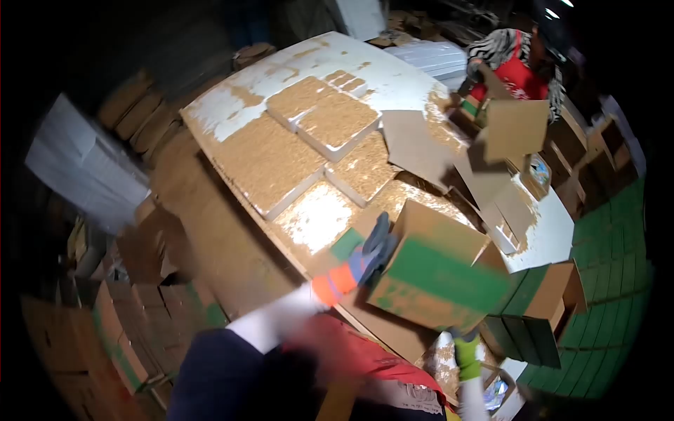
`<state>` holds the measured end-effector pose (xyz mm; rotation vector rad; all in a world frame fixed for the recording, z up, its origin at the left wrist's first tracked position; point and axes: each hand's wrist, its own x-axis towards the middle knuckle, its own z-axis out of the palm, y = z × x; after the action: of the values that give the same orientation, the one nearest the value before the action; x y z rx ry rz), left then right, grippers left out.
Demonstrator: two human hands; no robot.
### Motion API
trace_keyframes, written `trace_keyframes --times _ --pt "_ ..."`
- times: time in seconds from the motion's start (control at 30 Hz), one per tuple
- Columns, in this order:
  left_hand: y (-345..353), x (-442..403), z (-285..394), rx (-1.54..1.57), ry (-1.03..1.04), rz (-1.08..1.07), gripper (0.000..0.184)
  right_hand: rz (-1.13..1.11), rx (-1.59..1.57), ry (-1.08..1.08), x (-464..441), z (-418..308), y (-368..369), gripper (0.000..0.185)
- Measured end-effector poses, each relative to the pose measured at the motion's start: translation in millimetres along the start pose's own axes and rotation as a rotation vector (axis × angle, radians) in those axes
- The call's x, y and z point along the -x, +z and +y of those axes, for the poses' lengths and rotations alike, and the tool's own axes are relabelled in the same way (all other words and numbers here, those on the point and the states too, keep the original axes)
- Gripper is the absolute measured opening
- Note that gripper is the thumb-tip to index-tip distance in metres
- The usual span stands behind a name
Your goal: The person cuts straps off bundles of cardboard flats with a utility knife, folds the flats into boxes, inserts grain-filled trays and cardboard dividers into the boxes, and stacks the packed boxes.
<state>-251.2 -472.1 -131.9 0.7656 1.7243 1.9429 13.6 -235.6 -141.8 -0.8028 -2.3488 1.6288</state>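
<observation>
Tilting at the near edge: the carton point(439, 281), green on the side facing the wearer and brown above, stood between both hands at the near side of the table point(386, 67); I could not tell whether it rested or was lifted.

Orange cuff: the left hand point(375, 252), gloved in dark grey, lay against the carton's left side with fingers straight and together, not clenched; whether it gripped was unclear.

Green glove: the right hand point(465, 354) met the carton's lower right corner with its fingertips, partly hidden, so its hold could not be told.

Brown-topped blocks: flat blocks point(337, 126) with pale sides lay side by side beyond the carton, some raised above others.

Open carton: a green and brown open carton point(544, 295) stood just right of the held one.

Red apron: across the table another person point(519, 74), in a striped sleeve, bent over a box with raised flaps point(516, 130).

Outer sides: green stacks point(607, 281) filled the right, brown boxes point(151, 319) the lower left, and a white bundle point(84, 165) the left above them.
</observation>
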Motion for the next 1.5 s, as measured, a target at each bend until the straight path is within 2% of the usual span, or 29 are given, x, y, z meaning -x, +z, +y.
trace_keyframes --times 0.03,0.1,0.13,0.23,0.27,0.33,0.37,0.43,0.5,0.53,0.57,0.63,0.67,0.7,0.73,0.77,0.8,0.87,0.9,0.93,0.97,1.03,1.1,1.17,1.23,1.3,1.33,1.47,1.5 --pt "-10.1 0.9 -6.1 0.131 -0.21 0.013 0.094 -0.046 0.017 -0.101 11.9 32.1 15.6 0.049" --pt "7.1 5.2 5.6 -0.945 -0.458 -0.311 0.077 -0.188 0.807 -0.147 27.0 149.1 8.7 0.056" --pt "11.3 2.0 1.5 -0.951 -0.462 -0.28 0.077 -0.2 0.806 -0.175 6.0 133.5 -4.1 0.056" --pt "17.2 11.0 -10.8 -1.038 -0.568 -0.293 0.07 0.297 -0.499 0.128 -34.0 15.5 -29.7 0.065" --pt "15.3 12.0 -5.8 -0.963 -0.515 -0.225 0.071 0.292 -0.497 0.142 -46.7 -2.5 -11.1 0.065" --pt "-8.2 6.9 -7.8 -0.708 -0.314 -0.114 0.071 0.244 0.327 -0.311 -72.2 -35.6 27.8 0.071" --pt "-42.5 4.5 -53.4 -0.537 -0.237 0.145 0.069 0.33 0.496 -0.329 -78.4 -31.8 35.9 0.076" --pt "-129.9 5.9 -109.7 -0.363 -0.161 0.383 0.066 0.298 0.438 -0.279 -83.0 -38.5 31.8 0.077" --pt "-239.6 3.1 -114.5 -0.905 -0.728 1.337 0.094 0.307 0.391 -0.23 -77.2 -43.9 34.4 0.076" --pt "-284.7 3.9 -129.7 -0.75 -1.168 1.379 0.111 0.31 0.332 -0.205 -76.6 -47.4 34.6 0.075" --pt "-306.0 2.7 -141.0 -0.749 -1.226 1.305 0.119 0.294 0.35 -0.236 -82.4 -36.6 30.0 0.074" --pt "-296.2 -14.7 -127.7 -0.764 -1.024 1.177 0.112 0.307 0.411 -0.333 -88.1 -20.7 26.1 0.073" --pt "-283.9 -14.5 -122.6 -0.438 -0.546 1.224 0.092 0.299 0.343 -0.286 -87.0 -8.7 23.2 0.075" --pt "-269.9 -14.5 -116.2 -0.044 -0.119 1.139 0.076 0.313 0.361 -0.212 -81.0 -25.2 28.5 0.075" --pt "-256.9 -22.9 -102.0 -0.171 -0.043 1.16 0.071 0.323 0.352 -0.269 -77.9 -29.8 30.4 0.075" --pt "-233.8 -28.3 -71.6 -0.173 -0.101 1.177 0.074 0.357 0.32 -0.273 -78.8 -31.5 31.7 0.075" --pt "-227.8 -32.8 -57.9 0.043 -0.053 1.171 0.077 0.365 0.344 -0.249 -79.4 -34.6 30.3 0.073" --pt "-281.7 -19.3 -72.5 0.414 -0.357 0.973 0.089 0.363 0.327 -0.191 -74.4 -54.1 32.2 0.071" --pt "-321.1 -12.2 -107.2 0.434 -0.539 0.857 0.09 0.364 0.292 -0.169 -72.9 -56.1 32.6 0.071" --pt "-309.4 -11.0 -99.8 0.326 -0.586 0.92 0.091 0.395 0.28 -0.162 -71.6 -56.4 34.1 0.071" --pt "-306.1 -6.7 -95.8 0.36 -0.566 0.927 0.083 0.39 0.297 -0.153 -71.1 -56.2 35.1 0.071" --pt "-298.4 10.6 -70.4 0.457 -0.439 0.721 0.077 0.385 0.305 -0.131 -67.3 -52.2 32.9 0.07" --pt "-290.9 36.0 -54.5 0.508 -0.43 0.745 0.068 0.397 0.208 -0.231 -70.8 -48.8 34.4 0.068" --pt "-257.7 57.6 -20.4 0.544 -0.326 0.672 0.064 0.402 0.174 -0.186 -73.3 -49.1 34.0 0.063" --pt "-208.4 60.5 36.8 0.522 -0.327 0.679 0.061 0.402 0.112 -0.144 -71.7 -59.0 35.2 0.056" --pt "-186.6 57.9 65.4 0.548 -0.354 0.42 0.058 0.391 -0.062 -0.174 -75.6 -51.9 37.1 0.053" --pt "-172.8 56.2 70.5 0.368 -0.312 0.364 0.056 0.403 -0.207 -0.184 -75.4 -49.8 37.3 0.05" --pt "-136.4 39.6 55.5 -0.359 -0.11 0.036 0.051 0.38 -0.21 -0.103 -81.5 -38.0 34.8 0.046" --pt "-119.9 35.5 59.6 -0.368 -0.108 -0.046 0.049 0.39 -0.203 -0.177 -87.8 -25.0 36.7 0.044"
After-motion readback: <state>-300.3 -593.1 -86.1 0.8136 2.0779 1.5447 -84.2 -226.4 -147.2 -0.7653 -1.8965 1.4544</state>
